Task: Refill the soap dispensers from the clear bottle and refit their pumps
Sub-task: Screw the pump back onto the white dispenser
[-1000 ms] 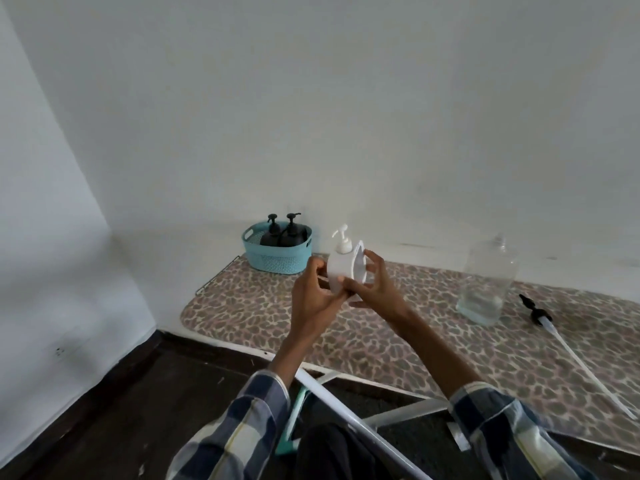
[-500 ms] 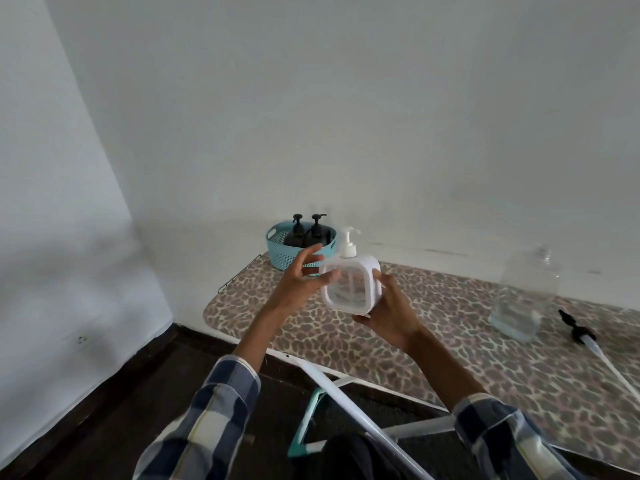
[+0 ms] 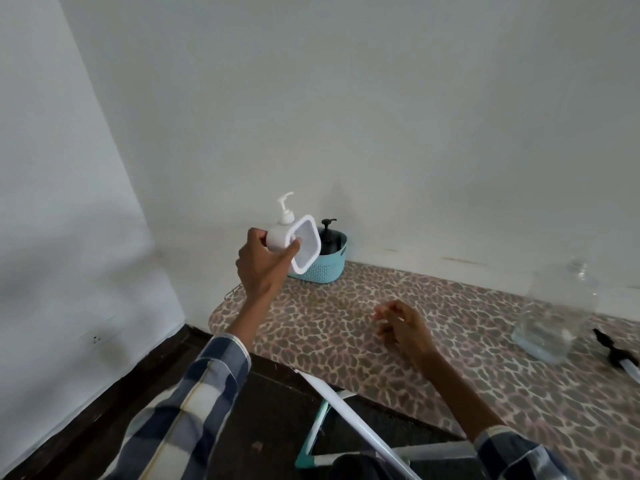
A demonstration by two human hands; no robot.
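Observation:
My left hand (image 3: 263,265) grips a white square soap dispenser (image 3: 294,242) with its white pump fitted, holding it in the air just left of a teal basket (image 3: 322,268). A black pump dispenser (image 3: 329,239) stands in that basket. My right hand (image 3: 401,323) hovers low over the leopard-print board (image 3: 346,327), fingers loosely apart and holding nothing. At the right stands the large clear bottle (image 3: 557,313) with a little liquid at its bottom. A black pump with a long clear tube (image 3: 616,353) lies on the board beside it.
The board is an ironing board pushed against a white wall, with its white and teal legs (image 3: 332,407) showing below the near edge. A dark floor (image 3: 138,393) and a second white wall lie to the left.
My right hand has let go of the white dispenser and dropped toward the board. My left hand alone has carried the dispenser toward the teal basket. The view has swung left.

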